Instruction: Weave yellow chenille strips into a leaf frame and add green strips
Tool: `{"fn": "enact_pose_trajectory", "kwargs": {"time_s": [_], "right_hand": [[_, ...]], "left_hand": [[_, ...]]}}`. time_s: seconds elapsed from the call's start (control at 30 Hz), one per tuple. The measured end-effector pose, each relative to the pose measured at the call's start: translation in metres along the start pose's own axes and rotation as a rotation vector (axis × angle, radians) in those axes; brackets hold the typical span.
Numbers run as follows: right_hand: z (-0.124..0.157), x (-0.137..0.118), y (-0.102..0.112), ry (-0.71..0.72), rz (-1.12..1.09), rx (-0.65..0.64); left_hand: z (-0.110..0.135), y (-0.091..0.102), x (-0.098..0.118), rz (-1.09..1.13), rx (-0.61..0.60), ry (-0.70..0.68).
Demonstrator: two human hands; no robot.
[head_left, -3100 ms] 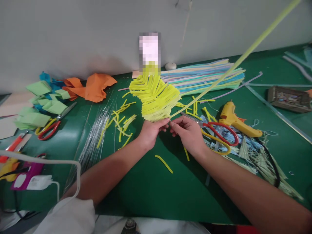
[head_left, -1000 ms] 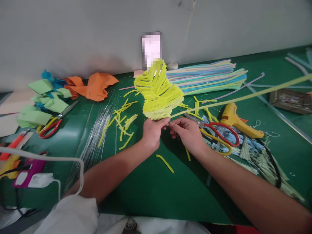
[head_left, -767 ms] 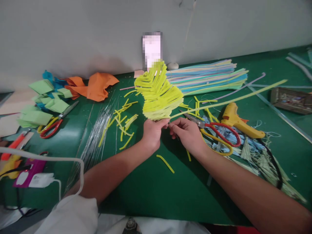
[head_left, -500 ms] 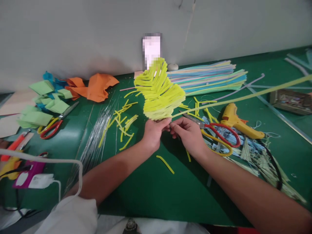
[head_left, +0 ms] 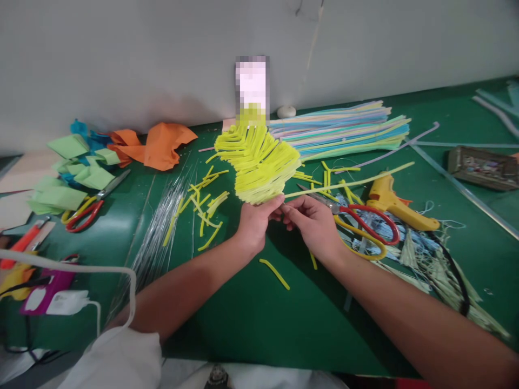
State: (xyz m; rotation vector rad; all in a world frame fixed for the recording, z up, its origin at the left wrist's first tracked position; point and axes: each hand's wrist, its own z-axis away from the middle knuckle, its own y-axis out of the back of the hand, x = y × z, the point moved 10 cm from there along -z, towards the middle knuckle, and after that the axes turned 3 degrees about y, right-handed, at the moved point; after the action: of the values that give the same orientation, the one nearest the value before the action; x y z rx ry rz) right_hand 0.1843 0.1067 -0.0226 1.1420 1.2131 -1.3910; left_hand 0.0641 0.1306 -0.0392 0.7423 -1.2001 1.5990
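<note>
My left hand [head_left: 253, 224] is closed round the base of a yellow fan of short pipe-cleaner pieces [head_left: 255, 162], holding it above the green table [head_left: 251, 319]. My right hand [head_left: 314, 221] pinches the near end of a long pale-yellow pipe cleaner [head_left: 352, 183] right beside the fan's base; the strand runs out to the right, low over the table. The two hands almost touch at the fingertips.
Red-handled scissors [head_left: 365, 224] and a yellow glue gun [head_left: 395, 202] lie just right of my right hand. A bundle of pastel pipe cleaners [head_left: 344, 129] sits behind. Thin wires [head_left: 158, 232], yellow offcuts [head_left: 206, 208], paper scraps [head_left: 81, 167] and another pair of scissors [head_left: 87, 208] lie left.
The long strand's free end has swung down from high at the upper right to low over the table. The fan has tilted slightly. Both hands stay in place.
</note>
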Motion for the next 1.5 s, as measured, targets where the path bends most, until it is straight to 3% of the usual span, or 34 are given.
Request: {"fn": "enact_pose_trajectory", "kwargs": {"time_s": [0.77,0.87,1.0,1.1,1.5], "right_hand": [[0.001,-0.003,0.003,0.024,0.103,0.026],[0.004,-0.010,0.011,0.110,0.203,0.094],[0.016,-0.041,0.021,0.429,0.345,0.230],[0.025,-0.056,0.016,0.600,0.427,0.226],[0.026,-0.063,0.009,0.649,0.579,0.192]], "left_hand": [[0.000,0.006,0.009,0.078,0.048,-0.069],[0.000,0.009,0.011,0.079,0.064,-0.083],[0.002,0.007,0.013,0.034,0.043,-0.097],[0.004,0.000,0.016,0.026,-0.012,-0.127],[0.007,-0.007,0.015,0.040,-0.088,-0.123]]}}
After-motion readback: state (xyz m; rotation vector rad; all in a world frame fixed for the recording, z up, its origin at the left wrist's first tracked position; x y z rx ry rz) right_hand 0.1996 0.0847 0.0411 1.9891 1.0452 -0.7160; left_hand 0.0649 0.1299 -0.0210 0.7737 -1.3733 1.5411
